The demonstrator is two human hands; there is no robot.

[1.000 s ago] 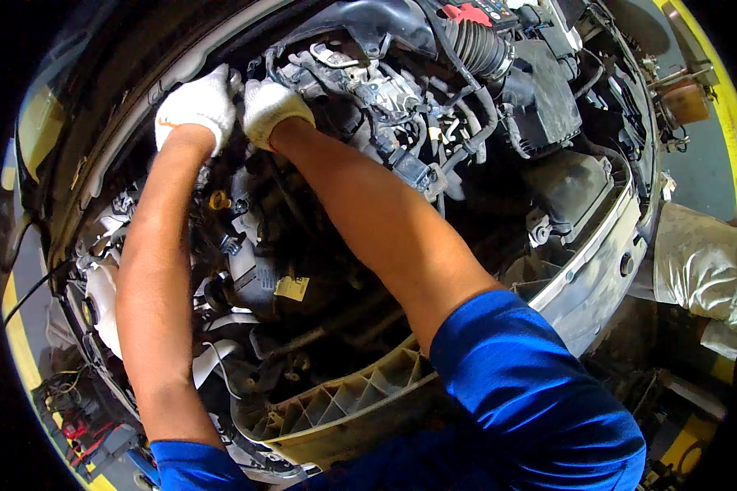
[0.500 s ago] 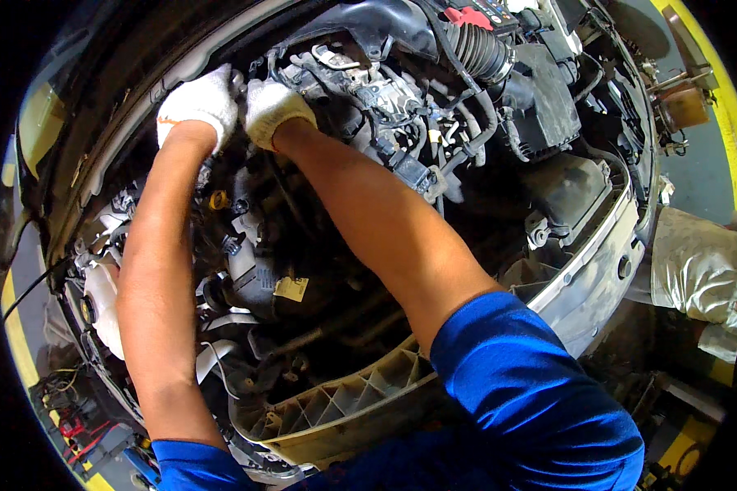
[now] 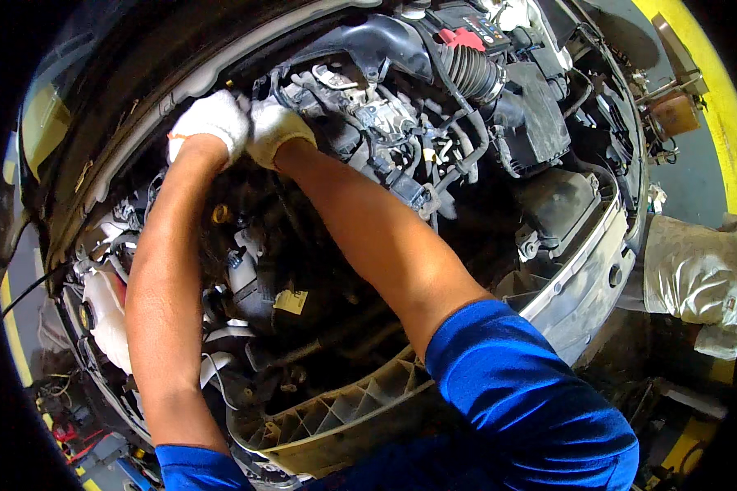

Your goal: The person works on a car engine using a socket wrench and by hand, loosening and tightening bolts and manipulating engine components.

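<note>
My left hand [image 3: 213, 123] and my right hand [image 3: 278, 131], both in white knit gloves, are side by side deep in a car's engine bay, near its rear edge. Their fingers point away from me and are hidden behind the gloves' backs and among dark parts, so what they touch or hold does not show. Just right of my right hand lies the engine [image 3: 385, 114], with its metal fittings, hoses and connectors. Below my hands, between the forearms, are a yellow ring-shaped cap [image 3: 220, 213] and a pale tag [image 3: 291, 302].
At the right stand a black ribbed air hose [image 3: 475, 74], a dark box [image 3: 536, 114] and a battery with a red cover [image 3: 462, 39]. A white reservoir [image 3: 106, 315] sits left of my left forearm. The ribbed front beam [image 3: 336, 417] crosses nearest me. Tools [image 3: 98, 446] lie at lower left.
My left hand has shifted slightly right and down, closer to my right hand. My right hand stays nearly in place. The whole view has moved slightly.
</note>
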